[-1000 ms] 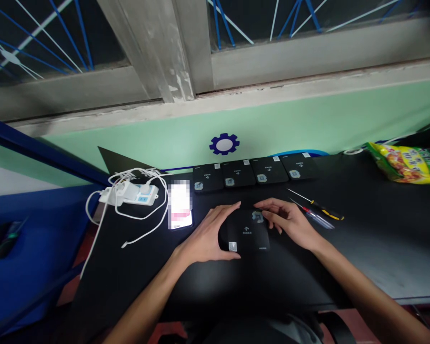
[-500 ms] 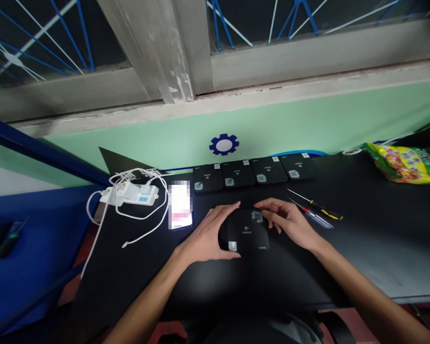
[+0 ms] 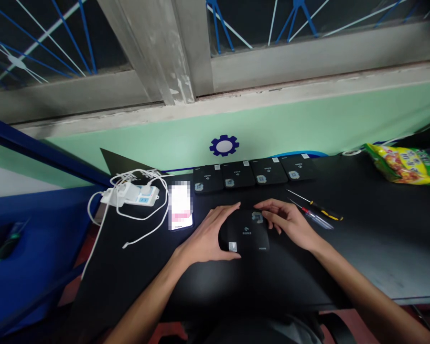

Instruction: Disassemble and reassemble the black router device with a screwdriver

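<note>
A flat, black, square box [image 3: 246, 239] lies on the dark table between my hands, with small pale print, a silver sticker at its near left corner and a patterned mark at its far right corner. My left hand [image 3: 211, 234] spans its left side, fingers along the far edge and thumb by the near edge. At the far right corner, my right hand [image 3: 288, 222] has its bent fingers and thumb against the box, partly covering that edge. Two screwdrivers, one black and yellow [image 3: 324, 210] and one with a clear handle [image 3: 318, 220], lie right of my right hand.
Several similar black boxes [image 3: 238, 179] stand in a row along the wall. A lit phone [image 3: 181, 205] lies left of my left hand. Farther left are a white power strip [image 3: 146, 196] and looped cables. A yellow-green snack bag [image 3: 408, 165] lies at the far right.
</note>
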### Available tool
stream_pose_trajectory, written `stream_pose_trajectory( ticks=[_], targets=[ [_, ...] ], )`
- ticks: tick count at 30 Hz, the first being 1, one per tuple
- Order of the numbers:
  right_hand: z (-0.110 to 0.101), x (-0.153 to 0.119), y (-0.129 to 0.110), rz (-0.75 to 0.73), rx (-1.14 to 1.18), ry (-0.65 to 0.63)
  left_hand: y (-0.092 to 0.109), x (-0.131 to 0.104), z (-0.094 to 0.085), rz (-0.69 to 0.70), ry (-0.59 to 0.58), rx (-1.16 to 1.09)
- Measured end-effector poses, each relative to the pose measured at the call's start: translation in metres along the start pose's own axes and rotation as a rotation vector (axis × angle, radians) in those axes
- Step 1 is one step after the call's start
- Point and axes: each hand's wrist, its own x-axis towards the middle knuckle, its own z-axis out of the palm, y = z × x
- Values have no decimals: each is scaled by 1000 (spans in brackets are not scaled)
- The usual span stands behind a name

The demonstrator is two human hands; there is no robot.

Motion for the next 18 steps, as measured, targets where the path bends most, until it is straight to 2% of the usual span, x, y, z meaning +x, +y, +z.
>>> stream_pose_trajectory(
  ticks=[18],
  targets=[
    [1, 0, 0, 3, 13, 7, 0, -1, -1, -17, 1, -7]
  ],
)
